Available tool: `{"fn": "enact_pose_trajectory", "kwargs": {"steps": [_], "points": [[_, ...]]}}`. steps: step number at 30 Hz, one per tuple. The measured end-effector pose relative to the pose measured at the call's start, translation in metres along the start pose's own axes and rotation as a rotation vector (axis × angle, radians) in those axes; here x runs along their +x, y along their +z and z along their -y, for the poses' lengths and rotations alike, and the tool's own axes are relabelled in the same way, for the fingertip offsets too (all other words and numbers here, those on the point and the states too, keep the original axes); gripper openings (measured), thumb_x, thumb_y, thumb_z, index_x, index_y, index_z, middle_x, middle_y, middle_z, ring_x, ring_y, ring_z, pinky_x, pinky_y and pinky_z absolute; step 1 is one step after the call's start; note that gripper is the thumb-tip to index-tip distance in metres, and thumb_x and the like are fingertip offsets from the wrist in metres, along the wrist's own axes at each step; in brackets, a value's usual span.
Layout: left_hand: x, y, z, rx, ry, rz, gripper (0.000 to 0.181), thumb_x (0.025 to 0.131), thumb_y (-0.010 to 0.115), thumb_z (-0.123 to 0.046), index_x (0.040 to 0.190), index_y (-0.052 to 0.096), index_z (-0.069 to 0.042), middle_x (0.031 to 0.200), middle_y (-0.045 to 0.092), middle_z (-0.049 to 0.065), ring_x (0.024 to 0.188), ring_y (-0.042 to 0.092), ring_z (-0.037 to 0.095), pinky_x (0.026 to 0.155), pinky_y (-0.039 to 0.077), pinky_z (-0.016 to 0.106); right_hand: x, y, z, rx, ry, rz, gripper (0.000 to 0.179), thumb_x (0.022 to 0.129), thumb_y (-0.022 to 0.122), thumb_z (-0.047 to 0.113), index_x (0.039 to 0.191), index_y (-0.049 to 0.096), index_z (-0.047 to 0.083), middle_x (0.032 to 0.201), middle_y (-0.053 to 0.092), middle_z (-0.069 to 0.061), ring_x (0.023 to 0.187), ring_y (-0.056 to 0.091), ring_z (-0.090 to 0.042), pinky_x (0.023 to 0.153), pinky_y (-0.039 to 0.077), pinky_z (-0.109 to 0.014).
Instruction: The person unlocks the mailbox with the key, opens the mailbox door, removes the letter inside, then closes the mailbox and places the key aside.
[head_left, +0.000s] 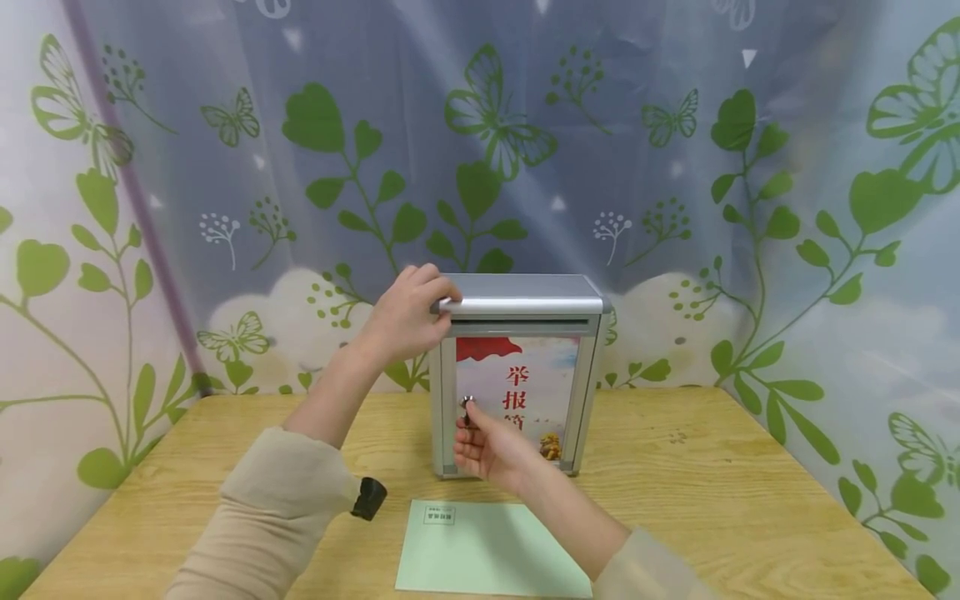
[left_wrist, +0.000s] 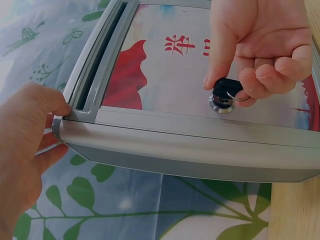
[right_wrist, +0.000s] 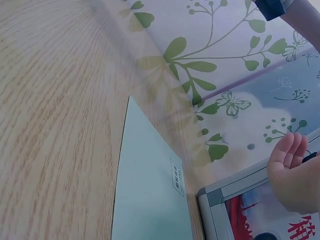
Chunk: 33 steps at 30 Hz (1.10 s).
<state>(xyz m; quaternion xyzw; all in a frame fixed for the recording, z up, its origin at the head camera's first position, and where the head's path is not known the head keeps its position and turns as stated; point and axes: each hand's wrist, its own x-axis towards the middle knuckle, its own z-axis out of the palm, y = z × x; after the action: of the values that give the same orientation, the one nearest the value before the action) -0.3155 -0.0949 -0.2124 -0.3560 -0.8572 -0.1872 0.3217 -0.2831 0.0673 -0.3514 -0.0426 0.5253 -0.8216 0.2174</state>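
A grey metal suggestion box (head_left: 528,289) with a slot near its top and red characters on its front panel (head_left: 555,375) stands upright on the table. My left hand (head_left: 411,312) grips its upper left corner, thumb at the front by the slot's end (left_wrist: 82,102) and fingers round the side. At the left edge of the panel, my right hand (head_left: 498,450) pinches a black-headed key (left_wrist: 227,87) between thumb and curled fingers. The key sits in a round chrome lock (left_wrist: 220,108), with a metal ring (left_wrist: 239,97) hanging from it.
A pale green envelope (head_left: 480,554) with a small printed box lies flat on the wooden table (head_left: 675,500), in front of the suggestion box and partly under the right forearm. A curtain (head_left: 637,67) with green leaves and butterflies hangs behind the table.
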Motion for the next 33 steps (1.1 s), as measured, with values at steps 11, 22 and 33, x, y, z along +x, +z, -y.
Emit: {"fn": "enact_pose_trajectory", "kwargs": {"steps": [11,22,33], "points": [[-0.0003,0.0023,0.0019,0.002,-0.001,-0.006,0.019,0.077,0.060,0.004,0.093,0.066,-0.005,0.087,0.053,0.006,0.083,0.043,0.024,0.073,0.039,0.033,0.0012,0.0014,0.0011,0.109,0.019,-0.018,0.027,0.098,0.045,0.028,0.087,0.052,0.004,0.073,0.053,0.000,0.066,0.050,-0.009,0.065,0.048,-0.022],[-0.0001,0.0025,0.0024,-0.002,0.005,-0.013,0.019,0.077,0.060,0.004,0.093,0.066,-0.005,0.086,0.052,0.005,0.082,0.043,0.023,0.072,0.038,0.033,0.0022,0.0019,0.0008,0.064,0.010,-0.043,0.026,0.098,0.048,0.026,0.080,0.053,0.008,0.066,0.050,0.002,0.059,0.048,-0.009,0.058,0.047,-0.020],[-0.0003,0.0017,0.0011,-0.002,0.002,-0.007,0.018,0.077,0.060,0.004,0.093,0.066,-0.005,0.084,0.051,0.005,0.082,0.042,0.023,0.072,0.038,0.033,0.0022,0.0029,0.0009,-0.077,-0.009,-0.084,0.026,0.095,0.052,0.031,0.078,0.052,0.011,0.064,0.048,0.004,0.054,0.048,-0.007,0.052,0.043,-0.017]]}}
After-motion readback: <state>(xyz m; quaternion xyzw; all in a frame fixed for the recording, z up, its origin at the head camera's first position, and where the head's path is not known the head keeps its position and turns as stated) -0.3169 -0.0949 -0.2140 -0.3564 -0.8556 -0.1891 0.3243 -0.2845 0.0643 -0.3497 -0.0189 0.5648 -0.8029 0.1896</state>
